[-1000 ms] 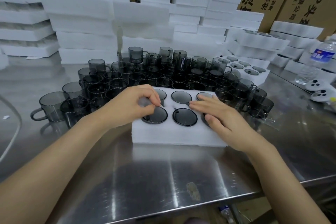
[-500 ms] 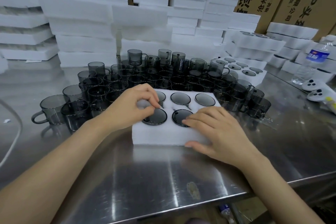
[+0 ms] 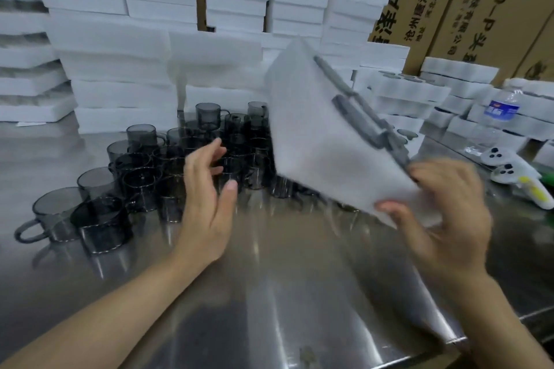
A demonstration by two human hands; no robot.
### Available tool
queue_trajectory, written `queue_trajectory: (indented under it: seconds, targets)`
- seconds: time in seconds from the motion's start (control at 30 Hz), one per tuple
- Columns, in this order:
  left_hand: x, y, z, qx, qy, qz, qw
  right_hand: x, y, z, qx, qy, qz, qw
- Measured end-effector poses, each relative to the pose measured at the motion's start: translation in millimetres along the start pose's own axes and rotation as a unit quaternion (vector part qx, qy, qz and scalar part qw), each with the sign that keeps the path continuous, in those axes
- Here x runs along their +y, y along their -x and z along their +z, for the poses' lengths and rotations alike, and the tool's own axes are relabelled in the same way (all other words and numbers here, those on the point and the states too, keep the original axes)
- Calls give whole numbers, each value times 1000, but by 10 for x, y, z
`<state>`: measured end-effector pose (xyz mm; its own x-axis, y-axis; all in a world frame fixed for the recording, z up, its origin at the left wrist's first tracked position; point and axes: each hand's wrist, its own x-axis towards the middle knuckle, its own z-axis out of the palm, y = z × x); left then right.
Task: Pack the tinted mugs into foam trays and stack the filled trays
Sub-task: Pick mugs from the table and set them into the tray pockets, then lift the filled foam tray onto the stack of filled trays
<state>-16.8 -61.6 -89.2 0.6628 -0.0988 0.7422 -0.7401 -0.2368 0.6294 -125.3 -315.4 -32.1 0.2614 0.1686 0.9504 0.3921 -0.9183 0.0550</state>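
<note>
The right hand (image 3: 440, 210) pinches the near corner of the filled foam tray (image 3: 314, 135); the left hand (image 3: 207, 198) hangs open to its left, holding nothing. Tipped steeply above the steel table (image 3: 299, 293) and held by one corner, the tray could slip or shed mugs onto the loose tinted mugs (image 3: 144, 165) at left. It looks white and blurred, with grey mug bases (image 3: 368, 126) edging its right face.
</note>
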Motion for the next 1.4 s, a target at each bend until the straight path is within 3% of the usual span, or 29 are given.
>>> queue_trajectory:
  seconds: [0.1, 0.23, 0.43, 0.53, 0.7, 0.87, 1.0, 1.07, 1.13, 1.27, 1.4]
  targets:
    - [-83, 1, 132, -123, -193, 30, 973, 409, -379, -20, 2, 57, 78, 995]
    - [-201, -28, 237, -202, -318, 50, 925, 1282, -834, 361, -118, 198, 160, 960]
    - [-304, -28, 260, -224, -334, 12, 916, 2160, -934, 1076, -230, 291, 137, 918]
    - [-306, -23, 269, -219, -322, 0, 921, 2349, -894, 1332, -258, 287, 195, 901]
    - [-295, -15, 282, -195, -305, -12, 932, 2461, -659, 1602, -353, 280, 268, 852]
    - [-278, -28, 289, -203, -304, -29, 930, 2533, -657, 1666, -368, 263, 279, 847]
    - [-258, -20, 291, -203, -312, -41, 927, 2465, -785, 1653, -420, 283, 298, 809]
    - [-242, -21, 290, -202, -310, -41, 928, 2340, -934, 1681, -385, 308, 291, 820]
    - [-241, -20, 293, -200, -317, -34, 927, 2165, -1098, 1737, -324, 313, 252, 856]
    - [-245, -31, 288, -199, -320, -27, 926, 1763, -1428, 2015, -275, 136, 211, 928]
    - [-264, -17, 281, -198, -327, -24, 924, 1549, -1616, 2457, -372, 72, 200, 903]
